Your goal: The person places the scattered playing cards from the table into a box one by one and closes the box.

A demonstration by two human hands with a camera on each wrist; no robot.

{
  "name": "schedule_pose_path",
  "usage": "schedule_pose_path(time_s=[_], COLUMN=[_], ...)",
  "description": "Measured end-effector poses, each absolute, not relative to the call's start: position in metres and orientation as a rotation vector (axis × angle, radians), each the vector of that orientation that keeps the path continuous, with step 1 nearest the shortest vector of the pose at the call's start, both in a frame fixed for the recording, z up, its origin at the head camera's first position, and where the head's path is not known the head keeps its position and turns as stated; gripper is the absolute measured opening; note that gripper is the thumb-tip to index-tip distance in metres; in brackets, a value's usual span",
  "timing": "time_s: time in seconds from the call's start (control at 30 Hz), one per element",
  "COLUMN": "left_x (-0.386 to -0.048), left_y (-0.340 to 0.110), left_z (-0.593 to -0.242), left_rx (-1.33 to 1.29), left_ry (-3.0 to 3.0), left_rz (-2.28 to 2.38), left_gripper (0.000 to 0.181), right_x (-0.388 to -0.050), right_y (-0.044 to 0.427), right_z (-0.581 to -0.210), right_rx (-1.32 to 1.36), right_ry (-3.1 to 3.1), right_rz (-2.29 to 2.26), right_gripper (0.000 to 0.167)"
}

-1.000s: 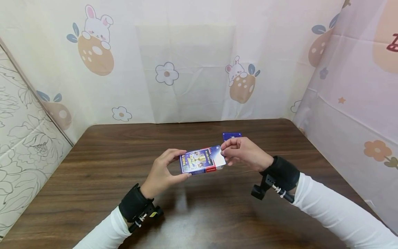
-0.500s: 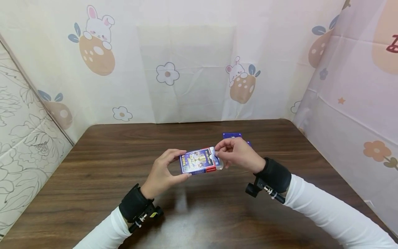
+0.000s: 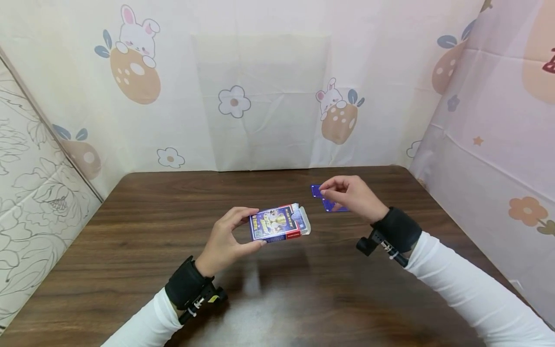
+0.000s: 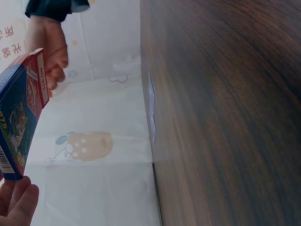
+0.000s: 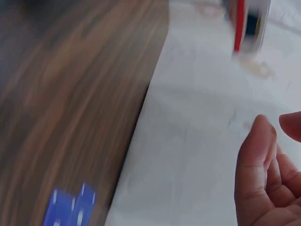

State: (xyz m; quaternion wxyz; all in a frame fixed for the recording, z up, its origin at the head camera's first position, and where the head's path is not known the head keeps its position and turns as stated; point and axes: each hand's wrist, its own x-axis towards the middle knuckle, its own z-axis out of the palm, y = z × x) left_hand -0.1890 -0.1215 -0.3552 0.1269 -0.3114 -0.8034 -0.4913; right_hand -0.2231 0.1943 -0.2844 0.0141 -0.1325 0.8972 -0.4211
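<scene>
My left hand (image 3: 227,238) grips a small blue and red card box (image 3: 275,224) above the table, thumb on the near edge and fingers on the far edge. A pale flap (image 3: 305,220) stands out at the box's right end. In the left wrist view the box (image 4: 21,113) shows its blue printed face. My right hand (image 3: 355,196) is raised to the right of the box, fingers bent. The right wrist view shows a gap between thumb and index finger (image 5: 256,155), with nothing in it. Two blue cards, one farther back (image 3: 316,192) and one nearer (image 3: 329,206), lie partly hidden behind that hand.
The brown wooden table (image 3: 130,231) ends at a pale printed curtain (image 3: 264,96) behind. More printed cloth (image 3: 485,159) hangs along the right side, and a floral panel (image 3: 34,202) stands at the left.
My right hand has left the box's end and moved right and back, over the cards. The nearer card now shows more. The left hand and box have stayed almost in place.
</scene>
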Motion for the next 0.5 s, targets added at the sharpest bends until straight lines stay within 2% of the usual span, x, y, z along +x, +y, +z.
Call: schedule_pose_path(time_s=[0.23, 0.5], left_x=[-0.191, -0.191], left_y=[-0.121, -0.120], left_z=[-0.355, -0.357], left_rx=[-0.917, -0.913], left_ry=[-2.334, -2.335], left_rz=[-1.450, -1.447], left_gripper=[0.060, 0.060], right_x=[-0.259, -0.293], right_y=[0.236, 0.275], right_z=[-0.310, -0.345], right_rx=[-0.442, -0.377], right_ry=[2.908, 2.838], right_rz=[-0.914, -0.538], right_gripper=[0.023, 0.052])
